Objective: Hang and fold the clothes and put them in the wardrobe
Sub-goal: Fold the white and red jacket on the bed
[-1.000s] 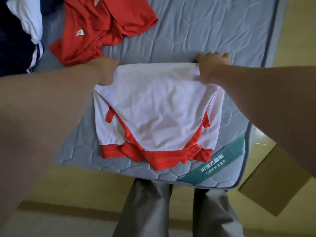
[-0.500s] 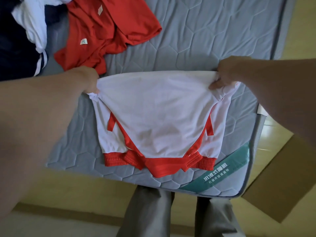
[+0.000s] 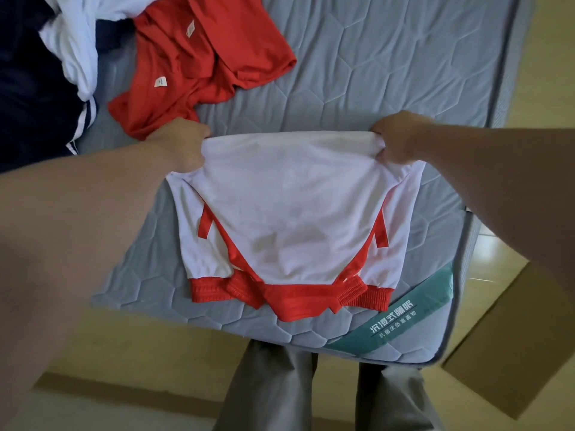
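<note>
A white shirt with red collar and red cuffs (image 3: 289, 219) lies folded near the front edge of the grey quilted mattress (image 3: 389, 73). Its far folded edge is lifted off the mattress. My left hand (image 3: 183, 144) grips the far left corner of that edge. My right hand (image 3: 398, 140) grips the far right corner. The red collar and cuffs rest on the mattress toward me, sleeves tucked under the top layer.
A crumpled red garment (image 3: 199, 60) lies at the back left of the mattress. Beside it are a white garment (image 3: 77, 48) and a dark navy one with white stripes (image 3: 28, 104). A brown cardboard box (image 3: 510, 353) stands on the floor at the right.
Both hands have lifted the far edge of the white shirt off the mattress and pulled it taut; it lay flat under them a second ago.
</note>
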The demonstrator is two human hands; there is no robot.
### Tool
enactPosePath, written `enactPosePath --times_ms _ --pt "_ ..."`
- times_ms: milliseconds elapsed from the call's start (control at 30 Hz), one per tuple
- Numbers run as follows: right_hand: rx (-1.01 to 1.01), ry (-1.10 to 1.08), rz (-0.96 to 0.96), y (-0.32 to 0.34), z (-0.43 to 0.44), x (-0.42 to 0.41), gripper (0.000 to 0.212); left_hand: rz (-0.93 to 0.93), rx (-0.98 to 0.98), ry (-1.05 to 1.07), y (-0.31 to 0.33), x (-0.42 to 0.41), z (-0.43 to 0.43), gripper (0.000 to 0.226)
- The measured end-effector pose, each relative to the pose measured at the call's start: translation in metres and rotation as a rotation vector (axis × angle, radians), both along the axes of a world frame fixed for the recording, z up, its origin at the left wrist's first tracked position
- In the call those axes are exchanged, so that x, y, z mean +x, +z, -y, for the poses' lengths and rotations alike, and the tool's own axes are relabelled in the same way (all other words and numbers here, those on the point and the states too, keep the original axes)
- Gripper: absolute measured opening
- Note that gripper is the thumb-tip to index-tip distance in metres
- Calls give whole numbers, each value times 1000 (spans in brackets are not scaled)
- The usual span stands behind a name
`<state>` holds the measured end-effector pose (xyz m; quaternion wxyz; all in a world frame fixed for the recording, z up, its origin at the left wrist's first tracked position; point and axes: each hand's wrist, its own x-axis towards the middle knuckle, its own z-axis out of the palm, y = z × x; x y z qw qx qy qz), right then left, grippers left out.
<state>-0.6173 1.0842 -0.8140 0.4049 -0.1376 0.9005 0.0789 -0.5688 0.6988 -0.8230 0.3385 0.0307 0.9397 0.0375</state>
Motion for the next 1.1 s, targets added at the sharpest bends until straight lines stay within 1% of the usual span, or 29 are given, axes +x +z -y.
enactPosePath --times_ms 100,200,300,367,433,500,600,733,800,867,900,967,1033,1067,1100 --pt "-10 -32 -187 11 2 -9 38 -166 -25 -22 14 -4 -1 19" --pt "-29 -12 -289 33 0 -8 34 -304 -43 10 36 14 -4 26" --pt "-132 71 -311 67 -10 31 27 -425 -11 -42 62 66 -15 25" --pt "-203 122 -307 87 -19 76 25 -463 29 -67 75 115 -20 24" --pt "-227 154 -249 97 -28 128 26 -470 36 -142 79 169 -25 24" --pt "-208 183 -183 93 -35 175 25 -429 45 -241 75 218 -27 26" --pt "-113 230 -88 71 -43 224 27 -300 39 -313 56 266 -29 29" --pt "-41 256 37 38 -47 255 39 -76 -22 -330 29 286 -37 53" --pt "-23 242 58 25 -43 262 41 -44 -27 -339 20 287 -42 55" --pt "8 243 81 16 -38 266 42 -57 -45 -358 14 291 -42 54" --pt "23 246 103 14 -36 268 43 -27 -60 -371 14 291 -44 53" --pt "46 258 185 14 -34 268 49 115 -93 -384 13 291 -47 51" --pt "79 282 314 18 -29 261 56 260 -120 -363 14 280 -51 40" --pt "86 260 349 20 -25 253 54 291 -124 -293 17 269 -53 30" --pt "63 204 341 23 -20 243 47 258 -100 -177 20 257 -55 23"
